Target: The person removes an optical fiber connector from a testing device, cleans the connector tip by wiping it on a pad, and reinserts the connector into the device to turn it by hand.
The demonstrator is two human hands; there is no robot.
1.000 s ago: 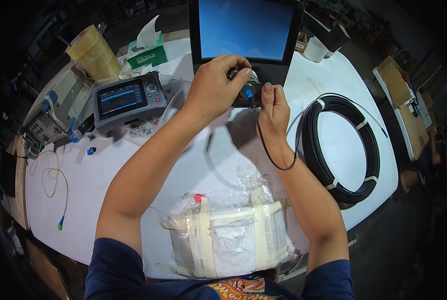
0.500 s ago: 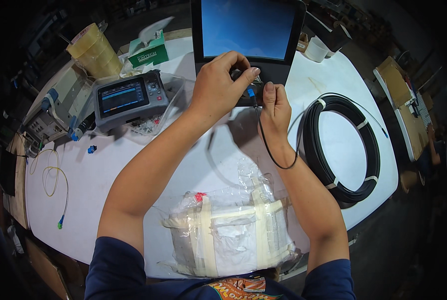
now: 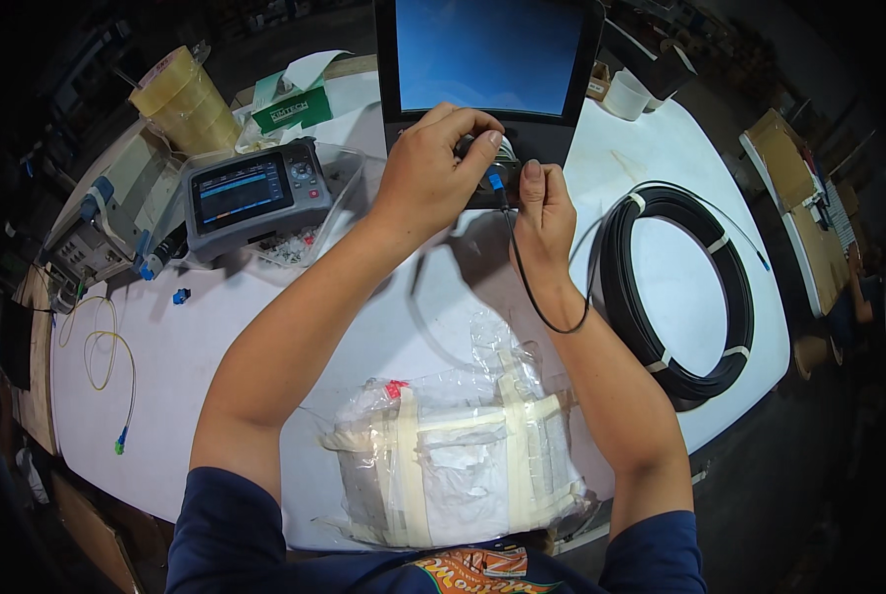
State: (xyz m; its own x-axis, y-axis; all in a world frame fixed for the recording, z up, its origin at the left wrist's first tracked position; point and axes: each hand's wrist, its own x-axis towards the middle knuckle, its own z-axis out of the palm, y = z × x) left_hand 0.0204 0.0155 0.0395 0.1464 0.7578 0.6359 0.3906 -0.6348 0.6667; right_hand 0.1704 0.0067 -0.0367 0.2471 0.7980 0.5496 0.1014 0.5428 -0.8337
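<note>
My left hand [image 3: 446,158] curls over a round, light ribbed part [image 3: 505,150] at the base of a black screen device [image 3: 589,59]. Thumb and fingers close around that part, though much of it is hidden. Just below sits a blue fibre connector [image 3: 496,181], its tip up against the device and its black cable [image 3: 518,259] looping down over my right wrist. My right hand [image 3: 546,213] is closed beside the connector, thumb upright, at the device's lower edge. What its fingers grip is hidden. The cable runs on to a black cable coil [image 3: 616,287].
A clear taped plastic bundle [image 3: 463,475] lies near me. To the left are a handheld tester [image 3: 255,198] on a plastic bin [image 3: 349,183], a green tissue box [image 3: 294,107], tape rolls [image 3: 185,99], a small blue adapter [image 3: 181,296] and a yellow fibre cord [image 3: 116,337].
My left hand has turned slightly and drawn a little left, so more of the round ribbed part shows. My right hand and the connector have hardly moved.
</note>
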